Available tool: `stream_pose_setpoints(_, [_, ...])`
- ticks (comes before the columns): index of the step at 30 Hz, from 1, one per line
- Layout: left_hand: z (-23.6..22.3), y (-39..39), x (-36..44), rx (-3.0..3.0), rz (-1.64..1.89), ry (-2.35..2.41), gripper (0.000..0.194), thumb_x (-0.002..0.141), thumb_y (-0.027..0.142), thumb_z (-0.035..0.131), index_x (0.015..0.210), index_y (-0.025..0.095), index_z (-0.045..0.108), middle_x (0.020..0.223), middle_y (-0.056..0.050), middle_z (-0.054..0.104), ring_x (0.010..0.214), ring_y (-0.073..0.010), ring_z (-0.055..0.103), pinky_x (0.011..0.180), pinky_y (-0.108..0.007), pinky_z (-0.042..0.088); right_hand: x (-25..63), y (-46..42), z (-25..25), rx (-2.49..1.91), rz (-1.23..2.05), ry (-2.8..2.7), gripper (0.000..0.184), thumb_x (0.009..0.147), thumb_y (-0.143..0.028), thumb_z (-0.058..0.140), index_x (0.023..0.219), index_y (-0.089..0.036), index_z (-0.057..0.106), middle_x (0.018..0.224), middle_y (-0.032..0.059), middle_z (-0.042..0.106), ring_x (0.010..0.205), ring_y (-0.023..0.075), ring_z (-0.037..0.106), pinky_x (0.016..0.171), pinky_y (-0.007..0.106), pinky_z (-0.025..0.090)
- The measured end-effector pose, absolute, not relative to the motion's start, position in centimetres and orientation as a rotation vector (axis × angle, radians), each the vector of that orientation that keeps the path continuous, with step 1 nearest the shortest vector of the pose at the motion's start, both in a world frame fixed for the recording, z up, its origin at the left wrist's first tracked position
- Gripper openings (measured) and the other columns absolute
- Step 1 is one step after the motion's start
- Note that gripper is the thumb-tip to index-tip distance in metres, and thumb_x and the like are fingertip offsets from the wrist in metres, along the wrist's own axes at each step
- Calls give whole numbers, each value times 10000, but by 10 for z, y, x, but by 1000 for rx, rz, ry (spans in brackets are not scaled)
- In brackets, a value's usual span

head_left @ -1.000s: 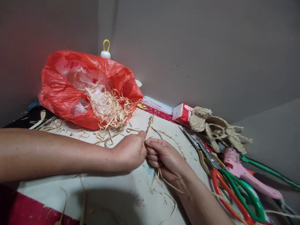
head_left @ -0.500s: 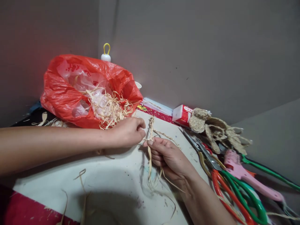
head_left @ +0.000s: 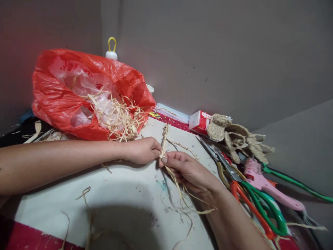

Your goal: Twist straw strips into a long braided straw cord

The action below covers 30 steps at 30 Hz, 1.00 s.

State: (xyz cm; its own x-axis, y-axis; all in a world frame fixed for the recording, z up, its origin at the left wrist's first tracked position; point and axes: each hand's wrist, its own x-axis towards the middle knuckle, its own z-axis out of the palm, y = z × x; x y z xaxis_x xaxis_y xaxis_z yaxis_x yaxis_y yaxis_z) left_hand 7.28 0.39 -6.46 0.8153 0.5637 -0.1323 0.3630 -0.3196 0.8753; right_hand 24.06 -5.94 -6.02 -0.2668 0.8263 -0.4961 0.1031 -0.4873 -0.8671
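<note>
A narrow pale cord braided from raffia (head_left: 164, 136) stands up from between my hands over the white board (head_left: 125, 194). My right hand (head_left: 191, 170) pinches its lower end between thumb and forefinger. Loose raffia strands (head_left: 177, 178) hang from that grip toward the lower right. On the other side, my left hand (head_left: 144, 150) is closed, its fingertips against the braid where a strand comes off; most of that strand is hidden in the fingers. A thin side braid (head_left: 183, 146) runs off to the right behind my right hand.
A red plastic bag (head_left: 59, 100) with raffia shreds (head_left: 125, 118) stands at the back left. Scissors (head_left: 275, 215), a pink glue gun (head_left: 273, 191), a red-and-white box (head_left: 199, 121) and coiled woven pieces (head_left: 217, 128) lie along the right. Loose strands (head_left: 88, 215) lie lower left.
My left hand has drawn in closer to the braid, and the strand between the hands has shortened. The hanging strands have swung right. The whole view has shifted slightly.
</note>
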Motion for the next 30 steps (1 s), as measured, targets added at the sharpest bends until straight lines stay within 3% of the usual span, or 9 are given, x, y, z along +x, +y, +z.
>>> stream_pose_setpoints(8, [-61,6,71,2025,151,711,179,791,159,425,666,163,553,646,19,589,591,-97,477,586,-194,348,242,-62,-59,-1583,1715,-1333,286,720,-424,677,706,-147,610,480,-81,304,426,59,180,396,225,95])
stream_pose_setpoints(13, [-63,6,71,1610,44,761,154,795,196,437,645,180,473,431,64,370,373,-72,277,392,-205,204,245,-62,-60,-1634,1512,-1619,266,800,-412,570,726,-158,603,565,-36,407,479,84,278,438,222,203])
stream_pose_setpoints(16, [-61,5,71,1263,-24,737,119,785,181,443,667,181,460,413,79,318,327,-54,194,348,-195,122,244,-62,-58,-1707,1367,-1767,244,836,-363,503,712,-164,574,585,-26,426,510,99,320,467,226,260])
stream_pose_setpoints(26, [-60,-3,76,1206,134,866,136,724,193,512,592,166,490,339,85,286,293,-47,176,312,-193,117,229,-72,-54,-1858,691,-2179,245,866,-236,394,646,-185,488,625,17,552,583,134,439,552,248,299])
stream_pose_setpoints(30, [-64,-8,78,1333,194,933,126,702,226,512,586,176,500,324,87,282,285,-58,191,321,-206,130,229,-76,-45,-1944,618,-2243,260,879,-257,381,650,-191,484,634,28,579,577,138,449,552,254,286])
